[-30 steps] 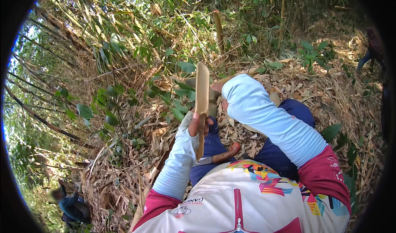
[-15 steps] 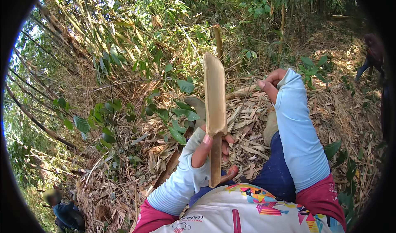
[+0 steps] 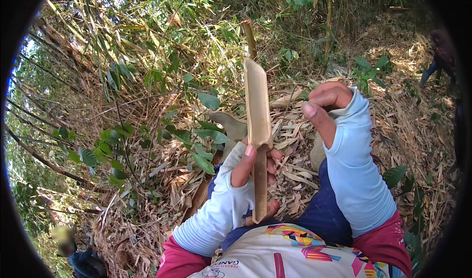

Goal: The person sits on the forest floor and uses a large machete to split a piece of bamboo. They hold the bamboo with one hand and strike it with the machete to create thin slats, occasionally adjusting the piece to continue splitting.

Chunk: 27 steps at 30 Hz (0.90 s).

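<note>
A split bamboo piece (image 3: 257,101) stands nearly upright in front of me. Its upper half is a wide, hollow trough with a slanted tip; below a node it narrows to a slim grooved handle. My left hand (image 3: 250,167) is closed round that handle, thumb on the near left side and fingertips showing on the right. Raised to the right of the trough, apart from it, is my right hand (image 3: 328,104). Its fingers are curled toward the thumb, and nothing shows between them. Light blue sleeves cover both forearms and part of the hands.
Dry bamboo leaves (image 3: 300,172) litter the ground. A cut stalk (image 3: 250,39) rises beyond the trough, and a leafy green plant (image 3: 209,135) grows to its left. One person (image 3: 83,258) is at lower left, another (image 3: 440,56) at far right. Bamboo thickets stand behind.
My right hand has turned, showing more of its curled fingers, with the thumb lower. The bamboo piece has tilted slightly in my left hand. The view has shifted a little.
</note>
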Each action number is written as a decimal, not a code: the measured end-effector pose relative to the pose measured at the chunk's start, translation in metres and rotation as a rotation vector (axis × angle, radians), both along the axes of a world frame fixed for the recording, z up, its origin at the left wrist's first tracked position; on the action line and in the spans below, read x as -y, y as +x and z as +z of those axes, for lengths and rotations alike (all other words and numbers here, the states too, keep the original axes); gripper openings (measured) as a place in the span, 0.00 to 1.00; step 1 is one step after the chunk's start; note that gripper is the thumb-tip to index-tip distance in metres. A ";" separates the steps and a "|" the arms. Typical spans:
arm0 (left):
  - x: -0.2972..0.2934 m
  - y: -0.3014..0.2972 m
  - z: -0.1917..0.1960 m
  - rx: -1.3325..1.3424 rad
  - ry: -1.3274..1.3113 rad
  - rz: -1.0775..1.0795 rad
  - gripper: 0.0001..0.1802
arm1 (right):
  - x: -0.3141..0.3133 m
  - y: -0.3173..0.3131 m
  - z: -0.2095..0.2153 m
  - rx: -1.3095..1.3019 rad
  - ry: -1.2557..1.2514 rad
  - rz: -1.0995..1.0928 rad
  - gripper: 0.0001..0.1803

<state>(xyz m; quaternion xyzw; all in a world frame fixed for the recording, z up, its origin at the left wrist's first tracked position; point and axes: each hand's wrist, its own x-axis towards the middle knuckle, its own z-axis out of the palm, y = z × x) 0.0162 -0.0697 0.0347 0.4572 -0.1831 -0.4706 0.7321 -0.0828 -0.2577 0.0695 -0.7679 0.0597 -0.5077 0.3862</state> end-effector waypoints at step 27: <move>-0.011 0.009 -0.065 0.376 -0.160 0.122 0.32 | -0.048 0.016 -0.028 -0.664 0.548 0.629 0.14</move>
